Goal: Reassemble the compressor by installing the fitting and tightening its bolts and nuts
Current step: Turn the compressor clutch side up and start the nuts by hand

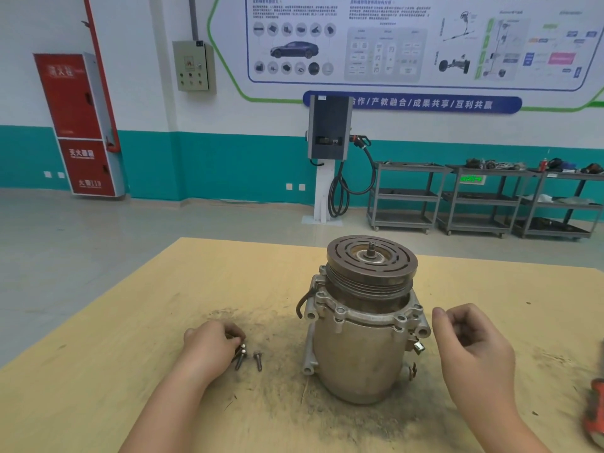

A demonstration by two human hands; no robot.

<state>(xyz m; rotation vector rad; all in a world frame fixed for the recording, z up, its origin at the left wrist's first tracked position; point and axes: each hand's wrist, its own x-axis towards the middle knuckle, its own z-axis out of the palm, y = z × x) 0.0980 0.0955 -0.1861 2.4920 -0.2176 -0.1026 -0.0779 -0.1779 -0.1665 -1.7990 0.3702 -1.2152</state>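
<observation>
A grey metal compressor (362,351) stands upright on the wooden table (130,371), its grooved pulley (372,261) on top with a short shaft sticking up. Left of it lie loose bolts (241,356), and one bolt (258,360) rests apart to their right. My left hand (209,346) is on the table with its fingertips pinching the bolts. To the right of the compressor my right hand (470,351) hovers with fingers loosely curled, holding nothing and not touching the housing.
Dark grit covers the table around the compressor. An orange-handled tool (596,410) lies blurred at the right edge. Beyond the table are a charging post (328,152) with a cable, grey carts (480,197) with parts, and a red fire cabinet (78,125).
</observation>
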